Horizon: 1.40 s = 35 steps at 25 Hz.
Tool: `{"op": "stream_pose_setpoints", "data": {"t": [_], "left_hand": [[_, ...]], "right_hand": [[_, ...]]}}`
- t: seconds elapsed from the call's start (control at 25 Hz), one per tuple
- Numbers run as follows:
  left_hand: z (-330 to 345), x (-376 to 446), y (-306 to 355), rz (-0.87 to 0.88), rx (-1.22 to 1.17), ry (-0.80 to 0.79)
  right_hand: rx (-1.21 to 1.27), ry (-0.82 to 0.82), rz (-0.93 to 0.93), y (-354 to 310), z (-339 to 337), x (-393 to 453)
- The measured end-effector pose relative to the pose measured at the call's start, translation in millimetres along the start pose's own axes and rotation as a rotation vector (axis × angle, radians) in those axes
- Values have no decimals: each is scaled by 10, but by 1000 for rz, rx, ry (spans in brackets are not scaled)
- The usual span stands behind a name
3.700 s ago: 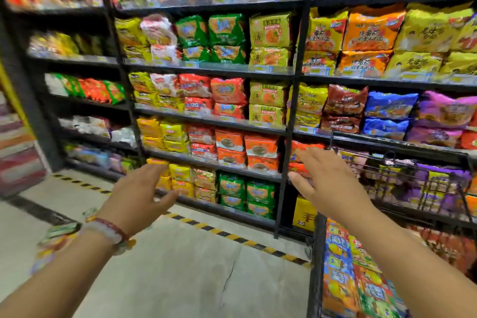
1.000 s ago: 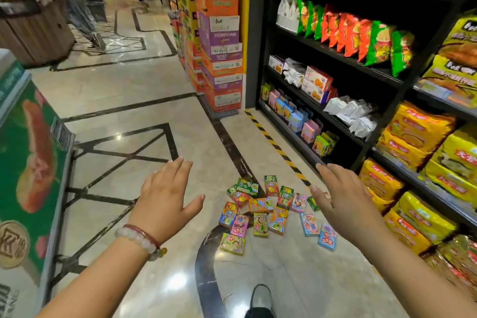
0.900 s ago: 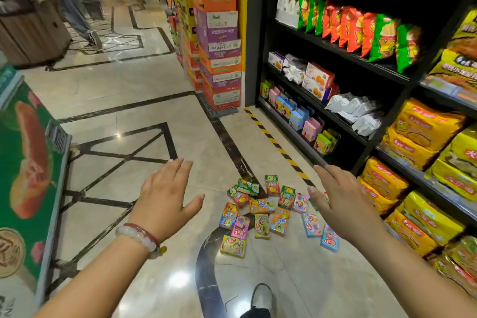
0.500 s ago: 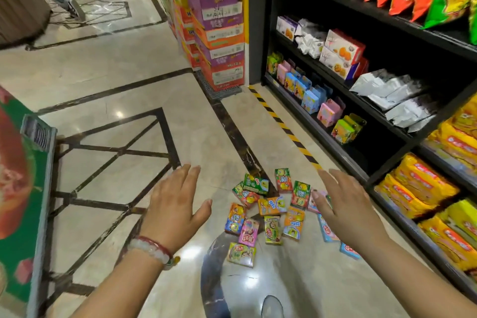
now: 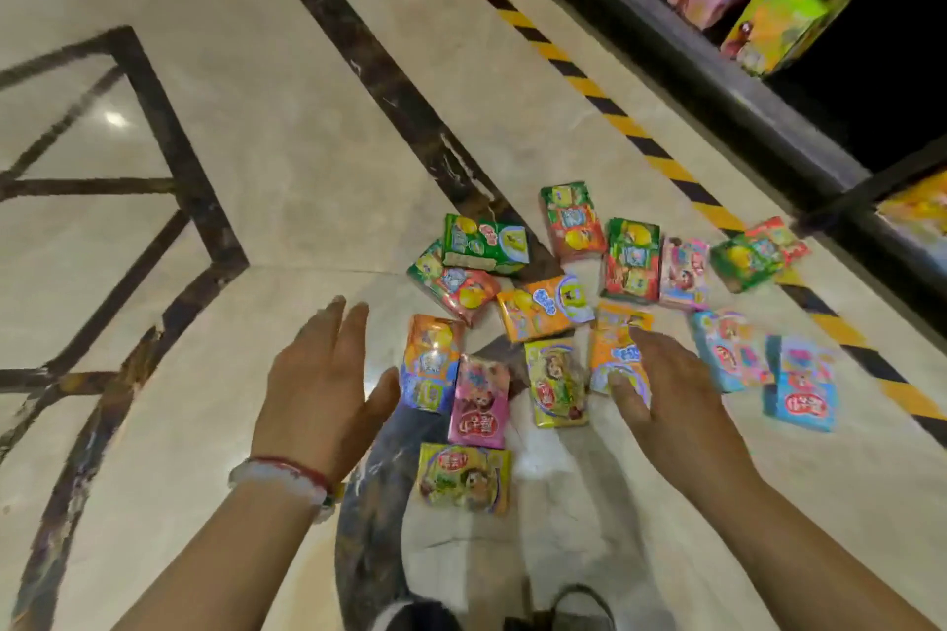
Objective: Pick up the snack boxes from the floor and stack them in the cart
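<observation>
marble floor [image 5: 287,159], scattered snack boxes [image 5: 479,402], shelf [image 5: 717,82]

Bright overhead light, glare on floor [image 5: 287,128]; motion blur, wide-angle edge distortion.

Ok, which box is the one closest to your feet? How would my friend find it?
Start at the pile of snack boxes scattered on the shiny floor beside the yellow-and-black striped line. Look between the left hand and the right hand, then come down towards the shoes. The yellow-green box lies alone at the near edge, just below a pink box.
</observation>
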<state>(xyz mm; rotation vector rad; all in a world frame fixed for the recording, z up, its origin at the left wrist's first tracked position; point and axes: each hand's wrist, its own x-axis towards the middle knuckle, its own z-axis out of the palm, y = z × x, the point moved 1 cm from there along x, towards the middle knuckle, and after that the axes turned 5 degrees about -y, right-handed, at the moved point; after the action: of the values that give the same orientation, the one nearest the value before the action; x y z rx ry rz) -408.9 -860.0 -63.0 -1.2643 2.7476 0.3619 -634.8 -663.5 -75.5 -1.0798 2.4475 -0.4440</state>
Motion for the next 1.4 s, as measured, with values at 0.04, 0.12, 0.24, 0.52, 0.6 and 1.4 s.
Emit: {"op": "stream_pose_setpoints", "data": {"t": [0.04, 0.12, 0.24, 0.52, 0.6, 1.4], "left_hand": [[481, 166, -74, 6, -3, -15], [1243, 428, -165, -5, -28, -69], [2249, 812, -285, -184, -190, -319], [2790, 1185, -355, -473, -543, -386], [2774, 1194, -372, -567, -597, -415], [718, 855, -223, -547, -1432, -242]], "right_hand": [[11, -29, 18, 201, 406, 171], [32, -91, 57, 533, 1082, 510], [89, -197, 225, 909, 1890, 909], [-66, -321, 452, 989, 2335, 1113], [14, -361, 502, 1020, 2332, 1112], [1105, -303, 501, 318, 197, 642]]}}
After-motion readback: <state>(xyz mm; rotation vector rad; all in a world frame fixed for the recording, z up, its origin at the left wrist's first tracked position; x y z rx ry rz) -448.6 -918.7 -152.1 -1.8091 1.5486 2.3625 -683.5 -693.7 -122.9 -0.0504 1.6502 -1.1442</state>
